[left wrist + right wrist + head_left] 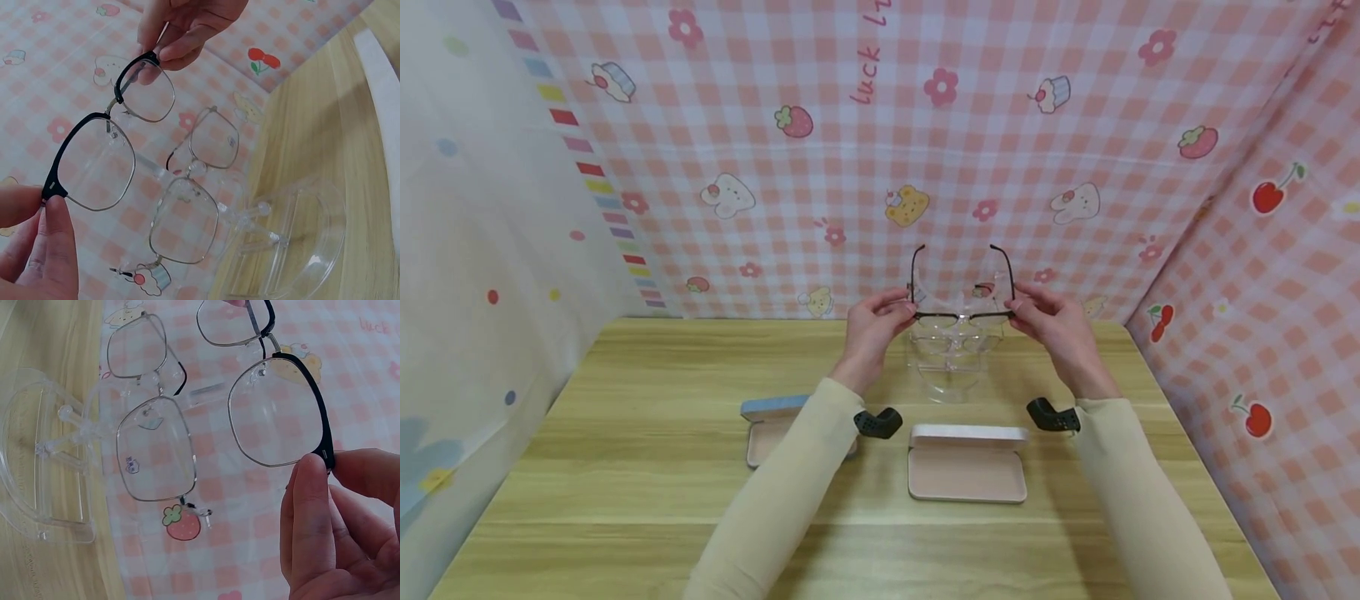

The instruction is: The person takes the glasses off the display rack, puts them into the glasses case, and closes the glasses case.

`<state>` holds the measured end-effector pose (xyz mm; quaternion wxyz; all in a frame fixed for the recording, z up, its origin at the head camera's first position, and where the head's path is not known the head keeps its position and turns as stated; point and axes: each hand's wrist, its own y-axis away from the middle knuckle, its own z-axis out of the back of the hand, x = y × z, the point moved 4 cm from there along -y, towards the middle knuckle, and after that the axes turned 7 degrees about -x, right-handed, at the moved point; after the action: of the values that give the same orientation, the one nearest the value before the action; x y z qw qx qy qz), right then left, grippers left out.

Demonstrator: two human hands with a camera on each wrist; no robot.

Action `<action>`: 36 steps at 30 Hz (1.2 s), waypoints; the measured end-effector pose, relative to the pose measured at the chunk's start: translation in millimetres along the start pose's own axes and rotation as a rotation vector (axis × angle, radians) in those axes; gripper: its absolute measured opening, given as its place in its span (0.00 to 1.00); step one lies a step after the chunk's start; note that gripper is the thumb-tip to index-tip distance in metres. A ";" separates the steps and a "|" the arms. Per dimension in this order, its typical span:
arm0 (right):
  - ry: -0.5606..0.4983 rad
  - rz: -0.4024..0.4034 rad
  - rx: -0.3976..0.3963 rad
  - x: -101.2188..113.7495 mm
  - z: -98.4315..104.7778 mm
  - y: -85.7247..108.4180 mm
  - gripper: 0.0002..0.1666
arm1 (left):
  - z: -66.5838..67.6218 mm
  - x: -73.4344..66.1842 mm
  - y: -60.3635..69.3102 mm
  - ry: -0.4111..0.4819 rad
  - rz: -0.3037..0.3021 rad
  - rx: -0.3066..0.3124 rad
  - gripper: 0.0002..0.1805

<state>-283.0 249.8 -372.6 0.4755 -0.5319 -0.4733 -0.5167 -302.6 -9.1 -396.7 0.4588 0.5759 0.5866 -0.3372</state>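
Observation:
Both hands hold a pair of half-rim glasses (937,316) with black brows, raised in front of the upper part of a clear display stand (951,390). My left hand (871,337) pinches the left hinge corner between thumb and fingers. At the opposite corner, my right hand (1063,337) pinches the frame in the same way. The temples are unfolded and point away toward the back wall. Lower on the stand sits a second pair of glasses (192,450) with thin metal rims. Whether the black-browed glasses touch the stand, I cannot tell.
An open glasses case (967,475) with a white lid lies in front of the stand. Left of it, another open case (767,408) with a blue lid is partly hidden by my left sleeve. The wooden table (647,417) meets a checked cloth wall (820,183) behind.

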 end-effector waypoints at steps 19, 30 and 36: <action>0.056 0.089 -0.001 12.5 -7.2 28.3 0.32 | 11.9 -14.3 27.5 0.011 -0.102 0.018 0.19; 0.007 0.139 0.004 11.8 -15.6 48.6 0.29 | 29.7 -16.5 48.6 -0.046 -0.158 0.026 0.17; 0.099 0.160 -0.004 8.9 -21.3 57.5 0.29 | 39.6 -18.5 62.4 -0.075 -0.180 0.011 0.18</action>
<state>-227.8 223.0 -364.3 0.5370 -0.5426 -0.4044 -0.5037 -236.8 -45.6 -385.2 0.4452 0.5103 0.6164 -0.4019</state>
